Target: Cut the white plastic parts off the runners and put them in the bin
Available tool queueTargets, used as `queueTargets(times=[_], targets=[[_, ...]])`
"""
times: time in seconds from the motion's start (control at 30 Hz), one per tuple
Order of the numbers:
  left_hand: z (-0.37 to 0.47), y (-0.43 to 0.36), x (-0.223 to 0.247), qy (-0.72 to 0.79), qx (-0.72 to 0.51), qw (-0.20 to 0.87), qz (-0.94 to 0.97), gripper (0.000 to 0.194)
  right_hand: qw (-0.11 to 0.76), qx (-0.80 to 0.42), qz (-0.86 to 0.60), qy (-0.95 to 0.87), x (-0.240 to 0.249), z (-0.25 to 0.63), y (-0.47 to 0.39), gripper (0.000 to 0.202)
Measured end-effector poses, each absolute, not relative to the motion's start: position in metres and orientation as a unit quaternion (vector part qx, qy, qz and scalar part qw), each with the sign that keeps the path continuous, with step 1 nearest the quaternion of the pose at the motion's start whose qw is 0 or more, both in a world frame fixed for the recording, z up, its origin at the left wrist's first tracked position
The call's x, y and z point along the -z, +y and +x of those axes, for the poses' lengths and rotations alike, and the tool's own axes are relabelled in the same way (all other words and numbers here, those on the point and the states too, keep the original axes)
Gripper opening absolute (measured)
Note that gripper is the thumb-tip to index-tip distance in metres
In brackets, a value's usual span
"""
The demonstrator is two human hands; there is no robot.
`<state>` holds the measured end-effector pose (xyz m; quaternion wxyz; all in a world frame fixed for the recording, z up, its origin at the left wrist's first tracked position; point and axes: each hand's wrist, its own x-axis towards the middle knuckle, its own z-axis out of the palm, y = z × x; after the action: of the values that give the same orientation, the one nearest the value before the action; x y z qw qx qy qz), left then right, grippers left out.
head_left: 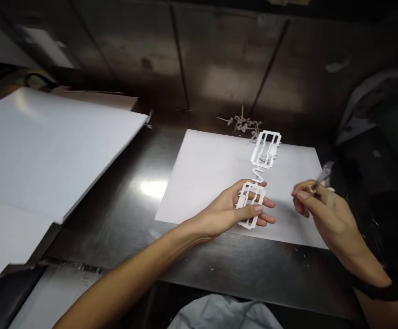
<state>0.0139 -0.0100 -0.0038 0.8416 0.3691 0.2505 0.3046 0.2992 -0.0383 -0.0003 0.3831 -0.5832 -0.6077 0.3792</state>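
Note:
My left hand (pixel 233 208) grips the lower of two white plastic frames (pixel 250 205), thumb across its front and fingers spread behind it. A curly S-shaped strip (pixel 257 175) joins it to the upper plastic frame (pixel 266 149), which sticks out past my fingertips over the white sheet. Off to the right, my right hand (pixel 325 205) is curled around a small tool (pixel 326 172) with a metal, blade-like head and pale handle parts. The tool's exact kind is hard to tell because my fingers cover most of it. It is apart from the frames.
A white sheet (pixel 199 173) lies on the dark metal table (pixel 116 219). Thin plastic scraps (pixel 243 124) are heaped behind it. On the left stands a large stack of white sheets or board (pixel 55 146). A metal wall (pixel 219 59) rises behind.

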Motion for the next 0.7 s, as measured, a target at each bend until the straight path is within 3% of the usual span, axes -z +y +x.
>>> queueTargets(times=[0.17, 0.43, 0.7], targets=[[0.024, -0.012, 0.002, 0.284, -0.263, 0.861, 0.331, 0.051, 0.347, -0.397, -0.563, -0.636, -0.002, 0.287, -0.037, 0.015], [0.022, -0.007, -0.008, 0.294, -0.297, 0.882, 0.219, 0.073, 0.336, -0.454, -0.552, -0.613, -0.003, 0.279, -0.036, 0.019], [0.019, -0.005, -0.014, 0.298, -0.307, 0.881, 0.201, 0.073, 0.335, -0.464, -0.566, -0.594, -0.006, 0.284, -0.035, 0.020]])
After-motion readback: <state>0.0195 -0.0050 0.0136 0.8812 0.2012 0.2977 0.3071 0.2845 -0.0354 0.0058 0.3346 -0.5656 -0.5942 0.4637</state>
